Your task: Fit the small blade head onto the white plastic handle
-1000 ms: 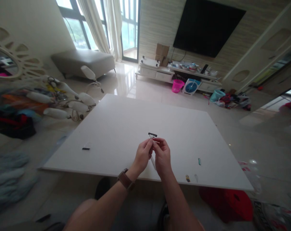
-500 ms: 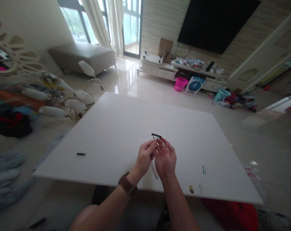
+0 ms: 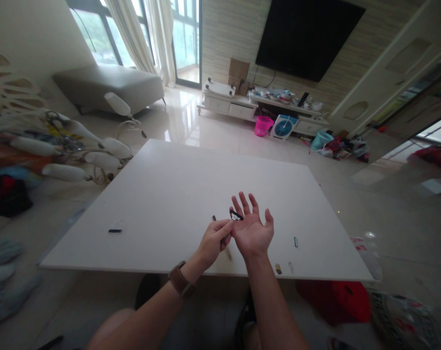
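Observation:
In my left hand [image 3: 215, 239] is a small razor [image 3: 236, 216], pinched between thumb and fingers; its black bar-shaped head and silvery neck show, while my fingers cover the rest. My right hand [image 3: 252, 228] is turned palm up with the fingers spread. The razor's head overlaps the base of its fingers in view; whether it touches the skin I cannot tell. A thin stick-like thing [image 3: 228, 253] lies on the white table [image 3: 191, 180], partly hidden behind my left hand.
At the table's left lies a black bar [image 3: 114, 231]. To the right are a small greenish cartridge-like piece [image 3: 295, 242], a yellow-and-dark scrap [image 3: 278, 269] and a small clear piece [image 3: 291, 267]. A lamp with white shades [image 3: 114, 147] stands beyond the left edge.
My right hand has opened out, its fingers now spread and palm up. My left hand has tilted the razor's head down to the right, over the right hand. The view has shifted slightly.

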The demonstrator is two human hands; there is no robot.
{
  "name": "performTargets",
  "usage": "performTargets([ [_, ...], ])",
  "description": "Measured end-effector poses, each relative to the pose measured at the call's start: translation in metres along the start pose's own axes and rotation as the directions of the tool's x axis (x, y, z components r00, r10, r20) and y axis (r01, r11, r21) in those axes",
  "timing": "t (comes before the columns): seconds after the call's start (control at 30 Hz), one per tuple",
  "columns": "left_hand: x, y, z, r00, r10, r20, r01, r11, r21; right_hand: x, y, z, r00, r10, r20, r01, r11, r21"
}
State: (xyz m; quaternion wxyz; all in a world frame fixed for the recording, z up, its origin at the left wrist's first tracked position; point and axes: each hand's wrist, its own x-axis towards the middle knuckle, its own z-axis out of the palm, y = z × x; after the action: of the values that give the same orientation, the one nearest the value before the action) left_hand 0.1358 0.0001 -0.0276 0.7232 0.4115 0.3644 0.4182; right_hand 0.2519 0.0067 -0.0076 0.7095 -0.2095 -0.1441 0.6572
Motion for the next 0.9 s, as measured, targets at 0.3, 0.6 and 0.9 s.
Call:
performTargets([
  [0.3,0.015,0.0,0.0,0.997,-0.071,-0.006,0.07,0.991,-0.115,0.01,0.003,-0.005,0.998,0.067,-0.021,-0.069,0.992,-0.104],
  [0.6,0.014,0.005,-0.001,0.995,-0.091,0.047,0.101,0.934,-0.342,0.005,0.012,-0.001,0.999,0.049,0.018,-0.04,0.942,-0.333],
  [0.9,0.008,0.007,-0.003,0.994,-0.078,0.074,0.099,0.933,-0.346,0.001,0.013,-0.001,0.997,0.073,0.02,-0.063,0.947,-0.316],
])
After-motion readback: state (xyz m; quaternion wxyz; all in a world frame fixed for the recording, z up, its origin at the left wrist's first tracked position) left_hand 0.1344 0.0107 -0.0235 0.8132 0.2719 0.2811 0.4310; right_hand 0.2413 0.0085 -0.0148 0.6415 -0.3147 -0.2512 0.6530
